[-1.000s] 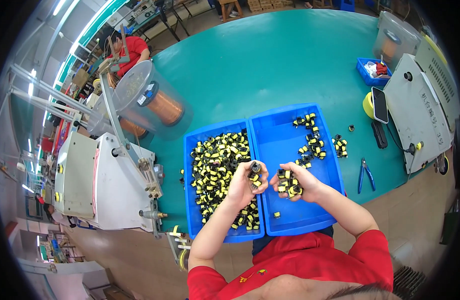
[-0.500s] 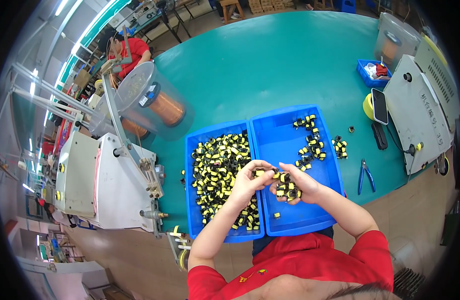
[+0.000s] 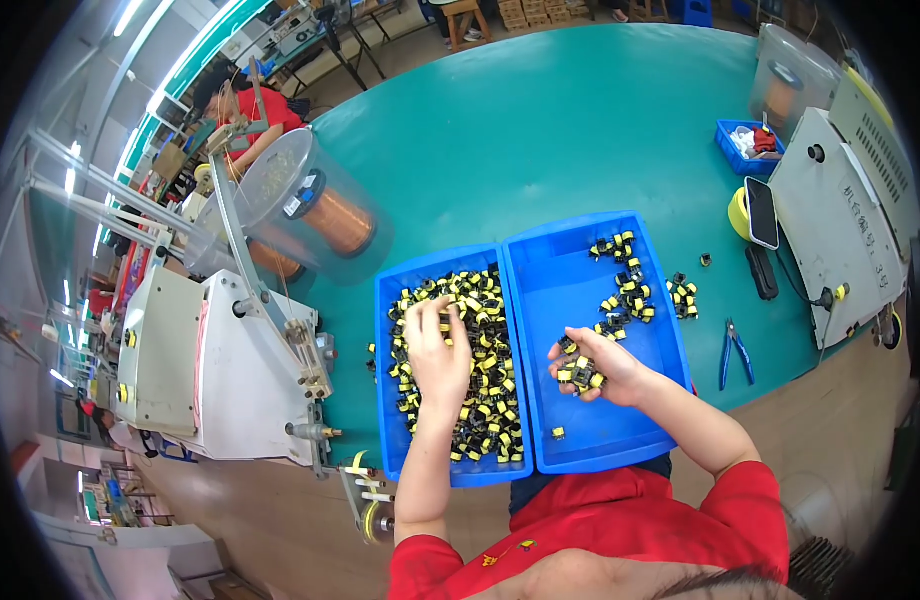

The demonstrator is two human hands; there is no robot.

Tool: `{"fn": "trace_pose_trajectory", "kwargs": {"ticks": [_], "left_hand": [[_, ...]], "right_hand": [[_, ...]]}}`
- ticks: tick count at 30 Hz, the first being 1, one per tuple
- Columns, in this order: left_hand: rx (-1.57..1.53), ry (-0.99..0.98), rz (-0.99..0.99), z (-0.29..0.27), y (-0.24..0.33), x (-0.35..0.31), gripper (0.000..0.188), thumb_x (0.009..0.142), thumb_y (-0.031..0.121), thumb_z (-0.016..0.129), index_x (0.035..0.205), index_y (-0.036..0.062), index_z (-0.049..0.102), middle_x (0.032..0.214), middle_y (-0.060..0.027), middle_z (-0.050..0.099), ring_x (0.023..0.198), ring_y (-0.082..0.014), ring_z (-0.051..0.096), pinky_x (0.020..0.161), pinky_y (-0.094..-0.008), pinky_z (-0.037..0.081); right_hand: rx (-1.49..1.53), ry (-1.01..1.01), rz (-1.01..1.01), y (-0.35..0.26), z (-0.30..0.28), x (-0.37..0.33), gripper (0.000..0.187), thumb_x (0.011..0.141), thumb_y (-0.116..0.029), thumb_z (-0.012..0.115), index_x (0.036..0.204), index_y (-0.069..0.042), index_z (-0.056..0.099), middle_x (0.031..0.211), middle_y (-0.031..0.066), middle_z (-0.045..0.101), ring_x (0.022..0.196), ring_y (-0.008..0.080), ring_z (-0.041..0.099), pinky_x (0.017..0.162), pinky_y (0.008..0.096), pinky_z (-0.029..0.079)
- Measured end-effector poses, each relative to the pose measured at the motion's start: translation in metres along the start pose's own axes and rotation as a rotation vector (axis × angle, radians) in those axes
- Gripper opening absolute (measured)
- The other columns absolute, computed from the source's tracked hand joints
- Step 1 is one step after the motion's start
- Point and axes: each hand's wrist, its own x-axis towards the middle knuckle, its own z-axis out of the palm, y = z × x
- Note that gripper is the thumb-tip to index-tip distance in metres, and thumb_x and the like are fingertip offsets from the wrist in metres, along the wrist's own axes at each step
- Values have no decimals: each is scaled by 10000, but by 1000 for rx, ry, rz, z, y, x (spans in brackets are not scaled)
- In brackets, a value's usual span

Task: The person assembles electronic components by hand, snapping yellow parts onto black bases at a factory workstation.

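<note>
My left hand [image 3: 439,362] is over the left blue bin [image 3: 385,420], fingers apart and tips at the heap of small black coil bobbins [image 3: 493,405] wrapped in yellow tape. I see nothing held in it, though the fingertips partly blend with the heap. Above the right blue bin [image 3: 550,285], my right hand [image 3: 618,372] is cupped round several bobbins [image 3: 582,374] of the same kind. More bobbins [image 3: 635,298] lie in a loose row along that bin's right side. A single bobbin [image 3: 558,433] rests near its front.
Right of the bins, several bobbins [image 3: 684,297], blue-handled nippers [image 3: 735,355] and a phone [image 3: 761,212] lie on the green table [image 3: 460,130]. Winding machines [image 3: 245,360] flank both sides. Copper wire spools [image 3: 338,222] stand at the left; a person in red [image 3: 265,110] sits beyond them.
My left hand has left my right hand and moved left over the heaped bin, its fingers spreading. My right hand stays nearly in place with its bobbins. The person at far left has shifted posture.
</note>
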Motion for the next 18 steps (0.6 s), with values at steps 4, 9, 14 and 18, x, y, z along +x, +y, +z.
{"fn": "trace_pose_trajectory", "kwargs": {"ticks": [4, 9, 14, 18], "left_hand": [[265, -63, -78, -2, -12, -6, 174, 814, 162, 620, 930, 36, 591, 1003, -131, 526, 1045, -297, 457, 892, -430, 345], [-10, -148, 206, 10, 7, -7, 250, 762, 200, 691, 936, 46, 599, 1030, -119, 549, 1131, -330, 442, 965, -459, 292], [-700, -694, -82, 17, 35, -29, 348, 750, 122, 717, 1067, 35, 604, 1062, -94, 618, 1009, -190, 571, 896, -319, 433], [-934, -673, -327, 25, 32, -35, 322, 804, 67, 662, 1106, 13, 567, 1070, -72, 607, 1006, -151, 559, 903, -290, 432]], "right_hand": [[-44, 53, 6, 1, 1, 0, 400, 927, -450, 345, 941, -94, 526, 823, 36, 555, 630, 134, 551, 378, 209, 323], [-85, 42, 7, -1, 7, -3, 418, 932, -478, 330, 946, -111, 529, 820, 21, 548, 644, 126, 555, 391, 212, 332], [-118, -43, -22, 3, 5, -2, 434, 936, -496, 319, 990, -114, 517, 840, 21, 545, 647, 127, 559, 389, 211, 331], [-74, -30, -19, 0, 15, -6, 461, 922, -506, 346, 1086, -98, 483, 839, 36, 540, 677, 143, 566, 402, 204, 334]]}}
